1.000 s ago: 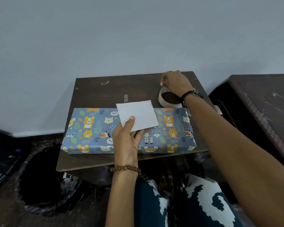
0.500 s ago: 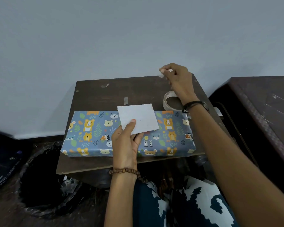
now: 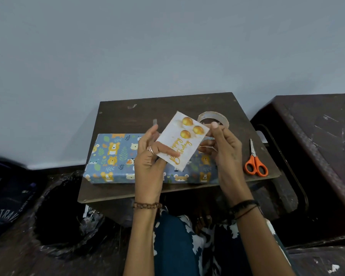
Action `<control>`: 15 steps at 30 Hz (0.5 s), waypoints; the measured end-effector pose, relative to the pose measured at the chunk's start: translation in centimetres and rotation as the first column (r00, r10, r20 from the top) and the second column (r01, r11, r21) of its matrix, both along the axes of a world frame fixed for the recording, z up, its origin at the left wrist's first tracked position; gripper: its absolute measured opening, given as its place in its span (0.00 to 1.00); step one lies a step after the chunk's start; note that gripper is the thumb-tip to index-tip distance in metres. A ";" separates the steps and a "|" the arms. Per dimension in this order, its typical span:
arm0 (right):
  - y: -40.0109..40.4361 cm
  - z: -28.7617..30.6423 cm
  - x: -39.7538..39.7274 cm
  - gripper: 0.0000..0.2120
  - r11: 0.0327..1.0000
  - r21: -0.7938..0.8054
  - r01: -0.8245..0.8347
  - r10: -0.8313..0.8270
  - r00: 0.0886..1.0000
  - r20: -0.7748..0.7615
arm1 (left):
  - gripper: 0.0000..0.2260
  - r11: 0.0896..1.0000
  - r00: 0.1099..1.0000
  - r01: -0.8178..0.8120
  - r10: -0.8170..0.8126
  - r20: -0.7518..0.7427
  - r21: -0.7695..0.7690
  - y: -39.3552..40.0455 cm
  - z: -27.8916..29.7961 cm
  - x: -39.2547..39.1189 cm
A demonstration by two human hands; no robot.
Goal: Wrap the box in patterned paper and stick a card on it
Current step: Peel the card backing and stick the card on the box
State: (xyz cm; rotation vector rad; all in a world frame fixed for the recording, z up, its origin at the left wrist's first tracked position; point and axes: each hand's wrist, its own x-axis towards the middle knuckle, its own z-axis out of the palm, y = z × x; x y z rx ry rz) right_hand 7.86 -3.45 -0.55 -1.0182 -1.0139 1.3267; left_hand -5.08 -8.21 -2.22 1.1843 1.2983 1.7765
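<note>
Hands (image 3: 147, 156) (image 3: 223, 148) pinch card (image 3: 182, 141) above wrapped box (image 3: 116, 158).

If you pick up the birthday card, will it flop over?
Probably not: the birthday card stays flat though the left hand and right hand hold only its edges. It looks thin, so likely light and easy to bend.

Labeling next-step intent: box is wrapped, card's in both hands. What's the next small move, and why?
Probably lower the card flat onto the top of the box. The box already lies fully wrapped on the table, and the card is held above it, printed face up, by the left hand and the right hand. Whether tape is on its back is hidden.
</note>
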 end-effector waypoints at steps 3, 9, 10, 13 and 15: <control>-0.2 0.3 -0.1 0.14 0.994 -0.100 -0.048 0.038 0.994 -0.101 | 0.21 0.999 0.999 0.018 -0.020 -0.043 -0.033 0.1 -0.6 -0.2; -0.5 1.3 -0.1 0.18 0.970 -0.234 -0.071 0.057 0.996 -0.069 | 0.21 0.999 0.984 -0.016 0.011 -0.176 -0.032 0.2 -0.8 -0.9; -0.5 1.4 0.0 0.19 0.966 -0.244 -0.081 0.071 0.996 -0.048 | 0.23 0.998 0.981 -0.035 0.026 -0.191 -0.043 0.3 -1.0 -1.0; -0.4 1.6 0.3 0.20 0.962 -0.244 -0.124 0.132 0.991 0.017 | 0.30 0.990 0.960 -0.112 0.085 -0.268 -0.088 0.3 -1.4 -1.4; -0.4 1.6 0.4 0.20 0.960 -0.245 -0.139 0.143 0.990 -0.001 | 0.26 0.988 0.917 -0.147 0.115 -0.383 -0.055 0.2 -1.5 -1.3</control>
